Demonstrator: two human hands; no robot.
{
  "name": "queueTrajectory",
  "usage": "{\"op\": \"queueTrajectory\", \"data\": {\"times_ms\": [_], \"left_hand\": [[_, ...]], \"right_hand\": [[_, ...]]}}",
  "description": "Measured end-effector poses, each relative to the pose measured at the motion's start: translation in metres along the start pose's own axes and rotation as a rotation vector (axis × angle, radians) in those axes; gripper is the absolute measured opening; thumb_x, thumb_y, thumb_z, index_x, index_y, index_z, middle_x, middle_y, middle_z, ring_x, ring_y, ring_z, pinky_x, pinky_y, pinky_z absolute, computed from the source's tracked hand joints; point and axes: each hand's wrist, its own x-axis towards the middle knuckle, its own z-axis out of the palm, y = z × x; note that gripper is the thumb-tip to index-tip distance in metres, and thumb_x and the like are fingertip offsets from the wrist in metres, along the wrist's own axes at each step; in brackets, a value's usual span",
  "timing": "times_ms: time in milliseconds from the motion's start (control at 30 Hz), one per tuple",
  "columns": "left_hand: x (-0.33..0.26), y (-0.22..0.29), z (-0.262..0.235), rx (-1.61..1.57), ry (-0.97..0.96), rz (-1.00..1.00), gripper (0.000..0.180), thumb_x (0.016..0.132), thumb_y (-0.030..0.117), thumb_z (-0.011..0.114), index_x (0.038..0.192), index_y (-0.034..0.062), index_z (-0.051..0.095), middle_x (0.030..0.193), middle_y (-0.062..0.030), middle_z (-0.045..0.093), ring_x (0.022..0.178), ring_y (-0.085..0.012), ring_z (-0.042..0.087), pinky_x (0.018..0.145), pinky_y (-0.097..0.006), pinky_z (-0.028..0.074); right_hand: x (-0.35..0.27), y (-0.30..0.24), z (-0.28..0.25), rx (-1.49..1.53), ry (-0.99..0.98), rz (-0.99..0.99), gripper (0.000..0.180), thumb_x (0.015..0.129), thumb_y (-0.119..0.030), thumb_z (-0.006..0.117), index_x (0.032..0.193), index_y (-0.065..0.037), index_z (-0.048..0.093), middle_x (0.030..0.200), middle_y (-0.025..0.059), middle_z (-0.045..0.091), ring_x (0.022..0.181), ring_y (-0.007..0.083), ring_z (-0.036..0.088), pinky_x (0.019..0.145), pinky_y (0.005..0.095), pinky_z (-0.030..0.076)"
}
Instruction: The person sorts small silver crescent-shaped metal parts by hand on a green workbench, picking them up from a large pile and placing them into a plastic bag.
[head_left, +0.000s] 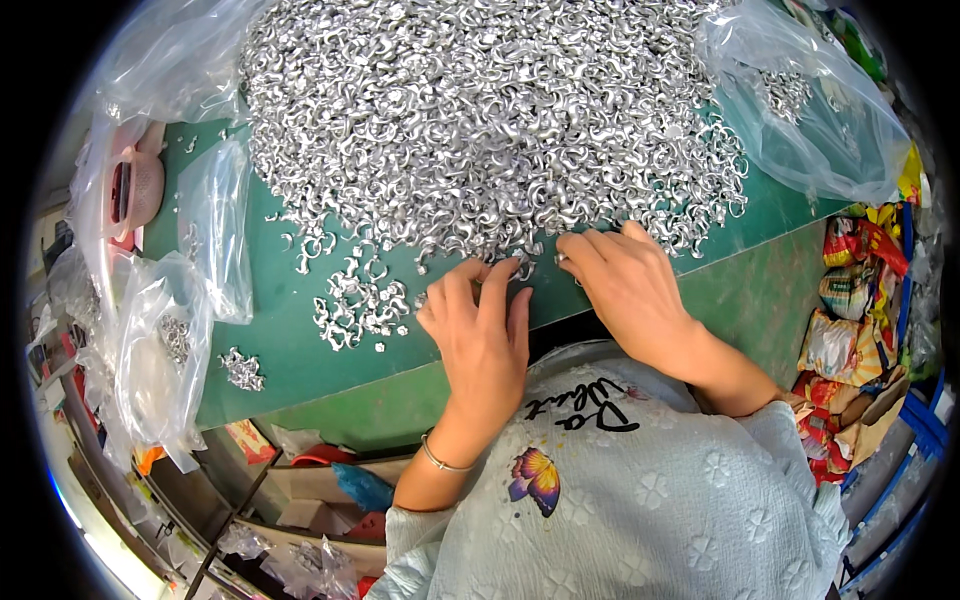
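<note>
Sorting countless metal rings [480,120]: two hands [480,325], one pile.

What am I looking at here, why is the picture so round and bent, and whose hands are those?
The picture comes from a wide fisheye camera worn on a person's head, looking down at their own work, so straight edges bend near the rim. The two bare hands are that person's. The left hand, with a thin bracelet on its wrist, and the right hand both rest at the near edge of a big heap of small silvery metal clips on a green table. The fingertips seem to pinch small pieces, but what exactly sits in each grip is too small to tell. A smaller sorted pile lies left of the hands. Clear plastic bags sit at the left and far right.
</note>
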Motion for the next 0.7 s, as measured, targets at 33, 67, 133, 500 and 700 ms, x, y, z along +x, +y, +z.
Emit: {"op": "queueTrajectory", "data": {"times_ms": [33, 67, 133, 500, 700], "left_hand": [[0.000, -0.001, -0.001, 0.002, -0.011, 0.000, 0.027, 0.075, 0.005, 0.071, 0.100, 0.0098, 0.064, 0.095, -0.0055, 0.051, 0.086, -0.0229, 0.047, 0.080, -0.035, 0.032], [-0.002, -0.003, -0.001, 0.004, -0.004, -0.001, 0.026, 0.075, 0.005, 0.071, 0.099, 0.0098, 0.064, 0.094, -0.0051, 0.051, 0.086, -0.0226, 0.047, 0.080, -0.035, 0.032], [-0.006, -0.009, 0.000, 0.008, 0.009, -0.003, 0.025, 0.074, 0.005, 0.072, 0.097, 0.0099, 0.064, 0.093, -0.0045, 0.050, 0.085, -0.0222, 0.047, 0.078, -0.035, 0.032], [-0.009, -0.013, -0.008, -0.178, 0.084, 0.007, 0.020, 0.072, -0.005, 0.070, 0.088, 0.0042, 0.063, 0.090, -0.0067, 0.055, 0.079, -0.0221, 0.052, 0.073, -0.032, 0.040], [-0.018, -0.020, -0.027, -1.340, 0.018, -0.566, 0.011, 0.085, -0.005, 0.057, 0.096, -0.0033, 0.056, 0.093, -0.0129, 0.060, 0.074, -0.0160, 0.057, 0.064, -0.024, 0.046]], "right_hand": [[0.001, 0.001, 0.001, -0.033, -0.048, -0.003, 0.016, 0.079, -0.009, 0.062, 0.093, -0.003, 0.057, 0.073, 0.0082, 0.053, 0.064, 0.0246, 0.056, 0.062, 0.0346, 0.038], [0.002, 0.002, 0.001, 0.020, -0.012, 0.011, 0.015, 0.081, -0.009, 0.061, 0.094, -0.003, 0.057, 0.075, 0.0076, 0.054, 0.063, 0.0233, 0.055, 0.061, 0.0333, 0.039], [0.002, 0.004, -0.005, 0.126, 0.061, 0.042, 0.013, 0.085, -0.009, 0.059, 0.095, -0.002, 0.056, 0.078, 0.0064, 0.057, 0.062, 0.0206, 0.054, 0.061, 0.0306, 0.040], [0.004, -0.001, -0.013, 1.042, -0.076, 0.443, 0.007, 0.085, -0.008, 0.061, 0.088, -0.002, 0.058, 0.072, 0.0001, 0.049, 0.055, 0.0090, 0.042, 0.048, 0.0240, 0.033], [0.008, -0.028, 0.012, 0.132, 0.014, 0.195, 0.012, 0.077, -0.010, 0.068, 0.084, -0.006, 0.059, 0.076, 0.0089, 0.058, 0.060, 0.0274, 0.060, 0.048, 0.0379, 0.044]]}}
